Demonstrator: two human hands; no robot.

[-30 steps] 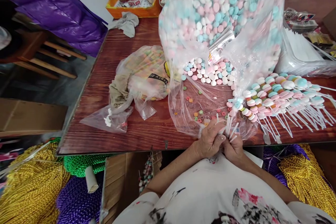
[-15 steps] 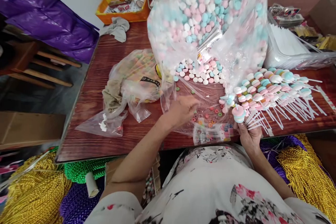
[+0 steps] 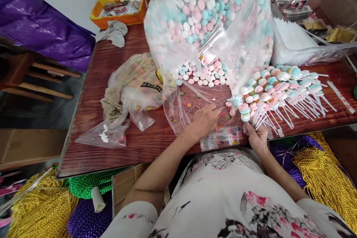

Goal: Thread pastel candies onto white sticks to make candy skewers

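Note:
My left hand (image 3: 205, 119) is over the plastic-covered tabletop, fingers curled together beside small colored ring candies (image 3: 221, 119). Whatever its fingertips may hold is hidden. At the table's front edge, my right hand (image 3: 257, 136) grips a bunch of white sticks, among them a candy skewer (image 3: 244, 112) threaded with pink, blue and white candies. Just beyond it lies a pile of similar candy skewers (image 3: 281, 85), sticks pointing toward me. Loose round candies (image 3: 208, 78) spill from the mouth of a large clear bag of candies (image 3: 206, 5).
Left of the rings lies a plastic bag of ring candies (image 3: 136, 81) with a greyish cloth (image 3: 113, 102). A clear bin (image 3: 295, 57) with white sticks and packets stands back right; an orange tray (image 3: 96, 18) stands back left. Bead strands (image 3: 41, 200) hang below the table edge.
My left hand has moved right and slightly nearer to me, closer to the ring candies. My right hand still grips the sticks. The whole view has shifted a little.

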